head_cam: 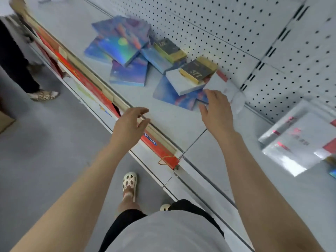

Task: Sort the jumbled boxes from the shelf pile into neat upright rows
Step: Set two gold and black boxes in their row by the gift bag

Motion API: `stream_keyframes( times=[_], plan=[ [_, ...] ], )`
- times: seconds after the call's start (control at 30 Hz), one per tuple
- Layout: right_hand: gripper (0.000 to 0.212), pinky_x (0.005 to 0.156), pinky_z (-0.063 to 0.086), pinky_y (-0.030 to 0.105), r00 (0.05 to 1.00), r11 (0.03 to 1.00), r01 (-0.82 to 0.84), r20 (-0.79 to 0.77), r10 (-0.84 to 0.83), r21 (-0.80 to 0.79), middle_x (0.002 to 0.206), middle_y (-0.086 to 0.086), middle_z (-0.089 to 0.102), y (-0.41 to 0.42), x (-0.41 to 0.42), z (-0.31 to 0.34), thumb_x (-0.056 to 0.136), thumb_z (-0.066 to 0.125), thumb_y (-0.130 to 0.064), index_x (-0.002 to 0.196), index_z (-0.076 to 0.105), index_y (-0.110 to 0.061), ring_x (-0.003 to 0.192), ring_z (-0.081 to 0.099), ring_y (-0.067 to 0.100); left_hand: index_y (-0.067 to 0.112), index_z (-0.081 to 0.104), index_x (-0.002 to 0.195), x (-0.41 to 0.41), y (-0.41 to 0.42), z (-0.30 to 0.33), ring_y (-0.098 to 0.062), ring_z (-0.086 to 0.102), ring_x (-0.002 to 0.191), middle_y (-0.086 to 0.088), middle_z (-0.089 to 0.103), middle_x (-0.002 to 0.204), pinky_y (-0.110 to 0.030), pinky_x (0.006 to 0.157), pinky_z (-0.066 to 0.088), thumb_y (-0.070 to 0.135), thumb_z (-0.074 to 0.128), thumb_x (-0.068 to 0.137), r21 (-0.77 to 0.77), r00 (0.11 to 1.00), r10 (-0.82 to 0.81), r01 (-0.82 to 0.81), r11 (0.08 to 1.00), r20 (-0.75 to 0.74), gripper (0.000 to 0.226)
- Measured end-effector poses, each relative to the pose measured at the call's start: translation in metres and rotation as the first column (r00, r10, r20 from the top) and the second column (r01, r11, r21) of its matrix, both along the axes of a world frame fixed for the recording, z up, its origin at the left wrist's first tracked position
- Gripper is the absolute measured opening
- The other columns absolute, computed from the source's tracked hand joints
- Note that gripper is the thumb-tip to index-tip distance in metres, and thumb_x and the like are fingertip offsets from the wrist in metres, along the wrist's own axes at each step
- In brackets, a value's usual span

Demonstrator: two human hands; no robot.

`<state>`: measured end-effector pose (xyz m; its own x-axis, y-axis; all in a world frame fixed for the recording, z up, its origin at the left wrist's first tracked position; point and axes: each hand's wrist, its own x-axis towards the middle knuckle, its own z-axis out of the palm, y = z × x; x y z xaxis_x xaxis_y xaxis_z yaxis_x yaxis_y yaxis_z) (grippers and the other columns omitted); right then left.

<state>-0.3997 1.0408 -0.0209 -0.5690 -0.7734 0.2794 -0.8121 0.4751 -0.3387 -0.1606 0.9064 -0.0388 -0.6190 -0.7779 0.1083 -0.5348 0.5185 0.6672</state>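
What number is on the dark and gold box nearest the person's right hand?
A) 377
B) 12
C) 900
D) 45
A: the dark and gold box lying on the pile just beyond the right hand shows 377 printed in pale digits on its dark face.

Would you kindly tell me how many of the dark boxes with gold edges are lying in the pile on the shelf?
2. One dark box lies at the back by the pegboard; the other dark box, marked 377, rests on a white box nearer the right hand. Others could be buried.
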Motion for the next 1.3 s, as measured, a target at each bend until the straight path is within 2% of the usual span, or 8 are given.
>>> stream_keyframes(
  times=[0.4,0.6,0.73,0.83,1.0,1.1,1.23,1.3],
  plan=[
    [0.053,0.111,0.030,0.045,0.963,0.913,0.260,-0.018,-0.268,0.314,0.150,0.016,0.041,-0.132,-0.048,-0.011,0.101,0.045,-0.037,0.146,0.040,-0.010,0.138,0.036,0.035,0.013,0.057,0.130,-0.098,-0.193,0.009,-0.032,0.056,0.115,-0.012,0.058,0.128,-0.039,0.095,0.043,0.023,0.062,0.092,-0.101,0.920,-0.373,0.386,0.917,0.125,0.039],
    [0.042,0.114,0.027,0.042,0.947,0.936,0.299,0.067,-0.315,0.185,0.145,0.016,0.048,-0.126,-0.029,-0.011,0.098,0.056,-0.022,0.137,0.054,-0.009,0.137,0.041,0.037,0.000,0.040,0.143,-0.187,-0.242,0.002,-0.037,0.034,0.138,-0.022,0.037,0.149,-0.039,0.113,0.024,0.013,0.056,0.094,-0.142,0.849,-0.486,0.518,0.844,0.208,0.053],
    [0.041,0.114,0.028,0.040,0.938,0.943,0.294,0.140,-0.316,0.160,0.148,0.011,0.047,-0.122,-0.024,-0.004,0.098,0.057,-0.019,0.139,0.054,-0.012,0.138,0.040,0.034,0.004,0.022,0.151,-0.229,-0.258,-0.014,-0.038,0.009,0.148,-0.022,0.016,0.159,-0.047,0.119,0.008,0.026,0.047,0.099,-0.244,0.783,-0.458,0.584,0.774,0.422,0.063],
    [0.037,0.106,0.038,0.039,0.929,0.944,0.314,0.174,-0.328,0.101,0.142,0.009,0.054,-0.122,-0.027,0.001,0.097,0.059,-0.015,0.134,0.060,-0.013,0.128,0.050,0.033,0.007,0.022,0.152,-0.234,-0.263,-0.018,-0.035,0.010,0.148,-0.019,0.018,0.159,-0.048,0.119,0.007,0.034,0.043,0.099,-0.282,0.756,-0.432,0.608,0.742,0.492,0.063],
    [0.034,0.101,0.039,0.031,0.914,0.942,0.326,0.225,-0.337,0.087,0.141,0.002,0.053,-0.123,-0.028,0.001,0.098,0.058,-0.021,0.132,0.061,-0.018,0.123,0.051,0.024,0.013,0.035,0.148,-0.204,-0.239,-0.006,-0.034,0.026,0.142,-0.015,0.034,0.153,-0.048,0.118,0.007,0.038,0.043,0.098,-0.372,0.740,-0.400,0.637,0.675,0.541,0.057],
    [0.028,0.093,0.039,0.025,0.908,0.938,0.342,0.239,-0.345,0.055,0.135,0.004,0.055,-0.122,-0.030,0.003,0.098,0.057,-0.024,0.123,0.067,-0.018,0.107,0.056,0.021,0.011,0.052,0.136,-0.173,-0.217,-0.003,-0.039,0.047,0.122,-0.016,0.053,0.132,-0.050,0.115,0.021,0.034,0.060,0.088,-0.464,0.777,-0.377,0.612,0.641,0.504,0.054],
    [0.018,0.091,0.048,0.045,0.874,0.897,0.439,0.206,-0.440,0.050,0.122,0.003,0.056,-0.127,-0.039,-0.002,0.093,0.062,-0.035,0.105,0.068,-0.023,0.097,0.059,0.026,0.012,0.067,0.109,-0.152,-0.213,-0.005,-0.036,0.057,0.089,-0.013,0.062,0.093,-0.043,0.087,0.044,0.030,0.075,0.075,-0.528,0.853,-0.316,0.508,0.680,0.415,0.039],
    [0.028,0.094,0.045,0.045,0.839,0.859,0.501,0.187,-0.512,0.101,0.124,0.005,0.053,-0.135,-0.043,-0.005,0.088,0.064,-0.042,0.107,0.062,-0.021,0.104,0.057,0.028,0.014,0.067,0.106,-0.151,-0.220,-0.004,-0.038,0.055,0.094,-0.014,0.060,0.098,-0.043,0.079,0.046,0.028,0.077,0.073,-0.489,0.880,-0.317,0.463,0.739,0.355,0.037]
  ],
)
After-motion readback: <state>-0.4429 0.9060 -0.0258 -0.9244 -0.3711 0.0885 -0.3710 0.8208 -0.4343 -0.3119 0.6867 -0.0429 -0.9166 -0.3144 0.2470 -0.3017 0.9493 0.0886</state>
